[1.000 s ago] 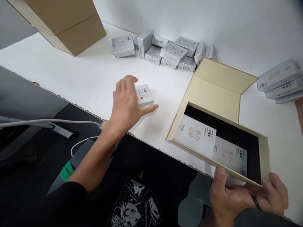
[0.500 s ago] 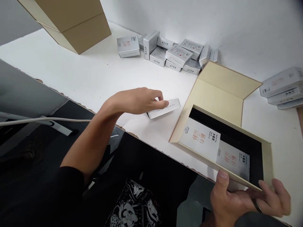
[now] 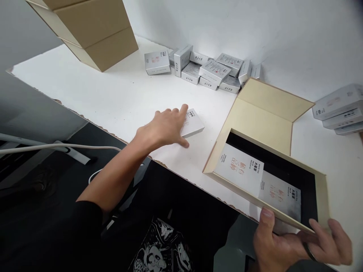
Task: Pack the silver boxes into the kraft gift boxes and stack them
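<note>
My left hand (image 3: 166, 128) reaches over the white table with thumb and fingers spread. It lies over the left part of a small silver carton (image 3: 194, 123), which rests flat with its printed face up. Whether the palm touches the carton is hidden. To the right stands an open cream gift box (image 3: 210, 166), its lid folded back towards the wall. Two silver cartons (image 3: 241, 164) sit side by side in its black-lined tray, along the near side. My right hand (image 3: 300, 241), with a dark ring, grips the gift box's near right edge, thumb on the front wall.
Several silver cartons (image 3: 214, 71) are heaped against the wall at the back. More cartons (image 3: 338, 107) are stacked at the far right. Tan boxes (image 3: 110, 45) tower at the back left. The table's chipped front edge (image 3: 113, 135) runs diagonally. A white cable (image 3: 56, 147) hangs at left.
The small carton has gone from tilted on its side under my left fingers to lying flat, face up. My left fingers have spread out. My right hand keeps its grip on the gift box.
</note>
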{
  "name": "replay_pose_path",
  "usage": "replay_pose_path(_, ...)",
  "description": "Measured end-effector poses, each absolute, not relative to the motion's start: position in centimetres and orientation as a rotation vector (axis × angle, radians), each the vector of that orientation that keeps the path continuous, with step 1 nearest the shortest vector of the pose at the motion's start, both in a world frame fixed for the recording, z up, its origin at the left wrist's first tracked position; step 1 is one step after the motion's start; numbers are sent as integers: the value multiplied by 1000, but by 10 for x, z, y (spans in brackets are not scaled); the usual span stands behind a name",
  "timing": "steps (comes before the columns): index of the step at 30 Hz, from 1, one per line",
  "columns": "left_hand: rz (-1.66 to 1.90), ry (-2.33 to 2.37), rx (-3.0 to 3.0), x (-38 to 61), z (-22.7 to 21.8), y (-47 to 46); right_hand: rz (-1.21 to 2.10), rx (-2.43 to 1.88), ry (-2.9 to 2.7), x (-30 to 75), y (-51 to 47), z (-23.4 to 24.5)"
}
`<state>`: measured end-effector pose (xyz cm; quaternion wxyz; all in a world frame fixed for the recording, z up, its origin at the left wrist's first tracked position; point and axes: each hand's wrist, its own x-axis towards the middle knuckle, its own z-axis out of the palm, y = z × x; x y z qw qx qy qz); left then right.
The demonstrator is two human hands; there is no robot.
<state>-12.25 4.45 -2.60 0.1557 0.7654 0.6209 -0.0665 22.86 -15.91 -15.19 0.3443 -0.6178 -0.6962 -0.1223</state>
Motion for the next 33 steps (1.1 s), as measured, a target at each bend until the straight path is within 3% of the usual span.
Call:
replay_pose_path(4, -53, 1806, 2148, -126, -31, 43, -525, -1591, -1653, 225, -151, -167)
replay_pose_path(8, 476, 1751, 1937, -126, -40, 42, -572, -1685, -1557, 223, -150, -180)
replay_pose_path(12, 1103, 1280, 1795, -122, -58, 46, -519, -1725, -1586, 223, -152, -182)
replay_pose_path(15, 1316, 1059, 1874, -120, -70, 48, -514, -1734, -1592, 224, -152, -181)
replay_pose_path(20, 1603, 1215, 2019, -119, -82, 37, -623, -1695, -1557, 228, -148, -188)
replay_pose_path(22, 1521, 1297, 2069, -119, -86, 31, -664, -1672, -1548, 227, -145, -188)
replay_pose_path(26, 984, 1401, 2239, -112, -76, 21, -614, -1592, -1538, 209, -139, -173)
replay_pose_path(30, 1099, 1207, 2355, -90, -27, 15, -472, -1571, -1517, 186, -130, -153)
replay_pose_path(33, 849, 981, 2490, -61, 5, 12, -444, -1580, -1511, 179, -128, -146)
